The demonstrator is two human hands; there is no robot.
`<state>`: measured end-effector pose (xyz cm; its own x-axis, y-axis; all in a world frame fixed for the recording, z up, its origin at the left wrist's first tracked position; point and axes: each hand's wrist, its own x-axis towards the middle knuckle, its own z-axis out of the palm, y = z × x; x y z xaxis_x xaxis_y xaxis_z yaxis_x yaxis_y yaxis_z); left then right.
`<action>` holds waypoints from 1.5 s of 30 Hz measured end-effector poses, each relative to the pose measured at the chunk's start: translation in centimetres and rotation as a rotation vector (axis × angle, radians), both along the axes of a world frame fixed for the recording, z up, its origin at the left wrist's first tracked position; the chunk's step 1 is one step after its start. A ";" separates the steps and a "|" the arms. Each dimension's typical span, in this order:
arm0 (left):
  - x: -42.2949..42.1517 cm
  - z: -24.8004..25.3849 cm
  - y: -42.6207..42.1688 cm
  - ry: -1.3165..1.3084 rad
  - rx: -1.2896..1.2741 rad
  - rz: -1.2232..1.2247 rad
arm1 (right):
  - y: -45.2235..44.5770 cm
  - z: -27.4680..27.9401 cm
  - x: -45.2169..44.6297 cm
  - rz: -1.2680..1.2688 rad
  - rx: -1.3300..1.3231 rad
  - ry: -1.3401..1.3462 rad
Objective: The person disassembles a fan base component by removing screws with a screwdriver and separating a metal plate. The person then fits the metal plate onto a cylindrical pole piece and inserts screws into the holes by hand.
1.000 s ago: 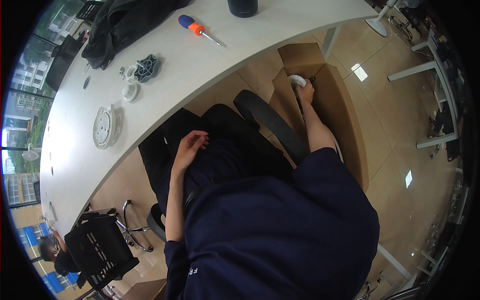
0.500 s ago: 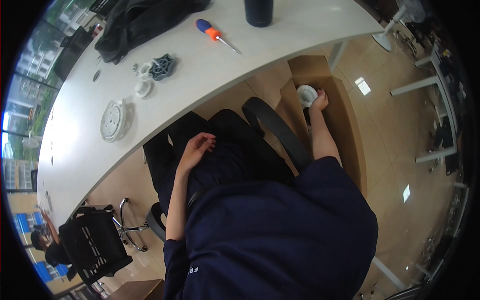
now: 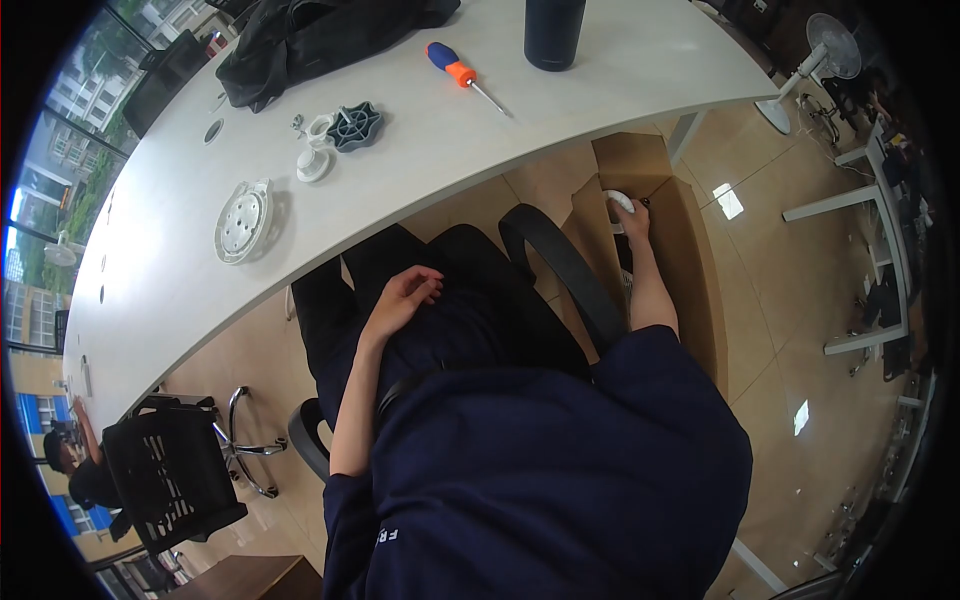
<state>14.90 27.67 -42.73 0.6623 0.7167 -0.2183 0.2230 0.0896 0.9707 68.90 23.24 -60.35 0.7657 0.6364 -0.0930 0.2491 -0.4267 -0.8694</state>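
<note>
My right hand (image 3: 634, 222) reaches down into an open cardboard box (image 3: 706, 270) beside my chair. Its fingers are closed on a white round plastic part (image 3: 621, 201), now seen nearly edge-on and partly hidden by the box wall and the hand. My left hand (image 3: 408, 294) rests on my lap, loosely curled, with nothing visible in it. On the table (image 3: 420, 140) lie a white round disc with holes (image 3: 243, 222), a small white cap-like part (image 3: 313, 164), a white ring (image 3: 320, 130) and a dark grey wheel-shaped part (image 3: 356, 127).
A blue-and-orange screwdriver (image 3: 453, 66), a dark tumbler (image 3: 553, 35) and a black bag (image 3: 320, 45) are on the table. The chair's armrest (image 3: 560, 265) stands between my lap and the box. A white fan (image 3: 832, 48) stands beyond; another person (image 3: 85, 470) sits far left.
My right hand has tilted the white round part from face-up to nearly edge-on inside the box. My left hand stays on my lap. The whole view has shifted slightly.
</note>
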 end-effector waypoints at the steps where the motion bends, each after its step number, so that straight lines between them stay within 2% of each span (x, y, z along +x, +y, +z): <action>1: 0.0 0.0 0.0 0.000 -0.003 0.006 | -0.2 0.1 0.3 -0.021 -0.034 0.007; 7: 0.1 -0.1 -0.1 0.020 -0.005 0.012 | -0.5 3.3 -0.6 -0.007 -0.196 0.047; 8: 0.1 -0.1 0.0 0.015 0.005 0.014 | -0.3 2.4 -0.4 -0.011 -0.198 0.048; 10: 0.1 -0.1 0.1 0.014 0.003 0.010 | -0.2 -0.2 -0.1 0.006 -0.140 -0.209; 13: 0.0 -0.1 0.0 0.012 0.009 0.007 | -0.2 2.3 -1.3 -0.009 -0.296 -0.223; 17: 0.1 0.0 -0.1 0.010 0.007 0.023 | 0.7 0.8 -0.1 0.052 -0.215 -0.196; 19: 0.1 0.0 0.0 0.008 0.008 0.018 | 1.1 1.8 0.4 -0.081 -0.052 -0.049; 20: 0.1 0.0 0.0 0.013 0.007 0.015 | 1.2 2.5 0.7 -0.081 -0.053 -0.054; 22: 0.1 -0.2 0.1 0.005 0.003 0.012 | 1.9 3.9 1.0 -0.273 0.073 -0.110; 25: 0.0 -0.6 0.2 -0.016 -0.018 0.013 | 3.2 6.4 0.7 -0.396 0.085 -0.247; 29: -0.4 -0.3 -0.3 0.019 0.051 0.018 | 7.3 6.6 5.0 0.063 0.160 -0.438; 30: -0.7 0.6 -0.7 0.028 0.065 0.067 | 8.4 8.8 4.9 0.209 0.060 -0.355; 31: -0.6 2.2 -1.3 0.070 0.239 0.041 | 8.7 12.2 4.7 0.346 -0.046 -0.282; 32: -0.5 4.2 -1.9 0.115 0.408 0.008 | 8.6 14.6 3.2 0.376 -0.029 -0.284; 33: -0.4 6.6 -2.3 0.119 0.417 0.036 | 8.1 16.8 1.2 0.395 0.021 -0.413; 34: -0.2 9.4 -3.0 0.105 0.546 0.121 | 8.5 18.0 -0.4 0.408 0.072 -0.542; 35: -0.3 11.9 -3.8 0.092 0.669 0.205 | 9.6 18.5 -1.4 0.431 0.080 -0.545; 36: -0.7 14.4 -4.4 0.097 0.669 0.224 | 10.4 18.8 -2.2 0.538 0.001 -0.569; 37: -1.1 16.8 -4.6 0.068 0.859 0.366 | 11.0 19.0 -3.0 0.637 -0.081 -0.593; 38: -1.7 18.6 -4.5 0.036 1.049 0.507 | 11.4 19.4 -5.1 0.734 -0.161 -0.675; 39: -2.7 20.2 -3.8 0.051 1.131 0.540 | 11.7 20.6 -8.7 0.828 -0.241 -0.762; 41: -3.9 21.9 -1.4 0.060 1.223 0.586 | 9.8 25.5 -17.5 0.956 -0.293 -0.687; 43: -4.7 22.8 1.0 0.342 1.325 0.584 | 7.7 27.6 -24.8 1.160 -0.137 -0.634; 44: -4.8 22.4 2.3 0.342 1.335 0.598 | 6.6 29.3 -27.8 1.326 -0.149 -0.642; 45: -4.4 21.2 3.8 0.487 1.411 0.573 | 5.5 30.9 -30.7 1.493 -0.157 -0.633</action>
<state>10.46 31.51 -21.53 0.3157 0.6363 0.7039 0.7760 -0.6001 0.1944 38.17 28.76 -29.43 -0.5491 0.8217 -0.1529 0.7800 0.4381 -0.4467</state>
